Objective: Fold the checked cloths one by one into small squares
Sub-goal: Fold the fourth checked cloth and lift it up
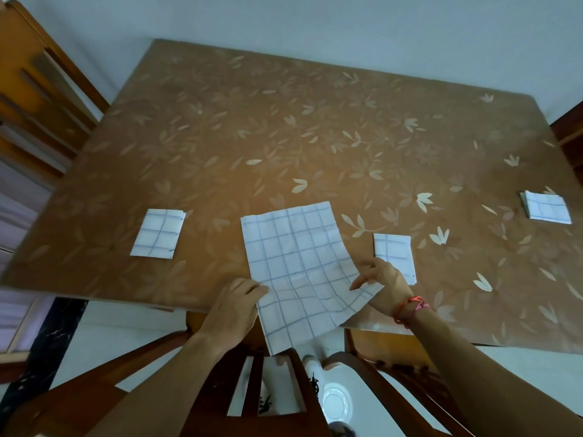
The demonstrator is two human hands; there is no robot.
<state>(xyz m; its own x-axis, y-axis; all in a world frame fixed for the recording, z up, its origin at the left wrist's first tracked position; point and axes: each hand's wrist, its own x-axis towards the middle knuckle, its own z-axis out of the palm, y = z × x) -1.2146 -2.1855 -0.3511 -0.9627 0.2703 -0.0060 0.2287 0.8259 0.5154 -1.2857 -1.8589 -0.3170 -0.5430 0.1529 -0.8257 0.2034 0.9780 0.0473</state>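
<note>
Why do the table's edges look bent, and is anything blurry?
Head view: the wide-angle lens bows the table at its edges; corners look soft; a pale sheen marks the near edge; the open checked cloth looks fairly sharp.

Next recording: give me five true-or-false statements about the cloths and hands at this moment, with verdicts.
1. The left hand and the right hand both grip the open checked cloth. True.
2. The open checked cloth lies wholly on the table. False: its near end hangs over the table's near edge.
3. A folded cloth lies to the left of the open one, apart from it. True.
4. The far-right folded cloth touches the open one. False: it sits well apart, near the table's right edge.
5. The right wrist is bare. False: it wears a red-pink bracelet.
</note>
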